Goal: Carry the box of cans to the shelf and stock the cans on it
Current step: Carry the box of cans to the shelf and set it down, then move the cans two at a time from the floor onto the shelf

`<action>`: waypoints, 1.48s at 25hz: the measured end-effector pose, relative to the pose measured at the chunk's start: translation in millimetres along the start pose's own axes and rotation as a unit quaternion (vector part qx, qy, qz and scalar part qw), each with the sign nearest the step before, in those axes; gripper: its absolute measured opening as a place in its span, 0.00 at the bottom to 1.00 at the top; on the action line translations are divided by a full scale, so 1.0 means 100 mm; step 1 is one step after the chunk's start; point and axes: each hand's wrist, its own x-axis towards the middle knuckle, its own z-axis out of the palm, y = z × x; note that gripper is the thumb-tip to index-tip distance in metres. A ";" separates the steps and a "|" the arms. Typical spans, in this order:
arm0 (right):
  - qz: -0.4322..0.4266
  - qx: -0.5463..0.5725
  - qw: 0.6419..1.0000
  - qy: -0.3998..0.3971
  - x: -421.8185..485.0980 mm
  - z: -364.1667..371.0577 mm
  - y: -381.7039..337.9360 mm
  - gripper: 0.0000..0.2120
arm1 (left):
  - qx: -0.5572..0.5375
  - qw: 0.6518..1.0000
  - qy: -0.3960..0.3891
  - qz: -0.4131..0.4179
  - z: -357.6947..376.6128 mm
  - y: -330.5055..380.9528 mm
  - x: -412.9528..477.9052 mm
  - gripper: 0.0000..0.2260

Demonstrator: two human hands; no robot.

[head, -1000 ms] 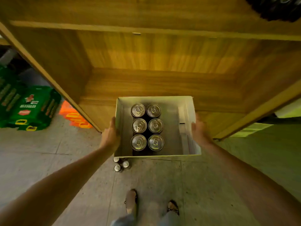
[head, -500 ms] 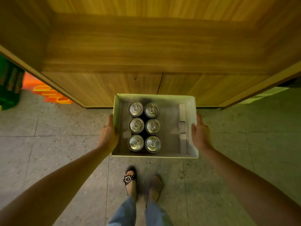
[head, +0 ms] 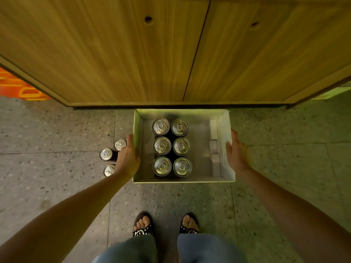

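Observation:
A white open-top cardboard box [head: 200,149] sits low, just above or on the floor, in front of the wooden unit's closed lower doors [head: 133,54]. Inside it stand several silver-topped cans [head: 162,146] in two rows, left of centre. My left hand [head: 127,158] presses flat on the outside of the box's left wall. Against the right wall lies my right hand [head: 236,154], fingers straight. The open shelf itself is out of view.
Three loose cans [head: 106,154] stand on the speckled tile floor right beside my left hand. An orange package [head: 17,88] lies at the far left by the unit's corner. My sandalled feet [head: 142,224] are close behind the box.
The box has come down from shelf height to floor level in front of the lower doors. My view has tipped down, so the open shelf has left the frame.

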 end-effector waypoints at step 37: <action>-0.195 0.072 0.968 -0.142 1.08 2.02 0.45 0.31 | 0.098 0.977 -0.028 0.188 1.28 -0.73 1.60 0.29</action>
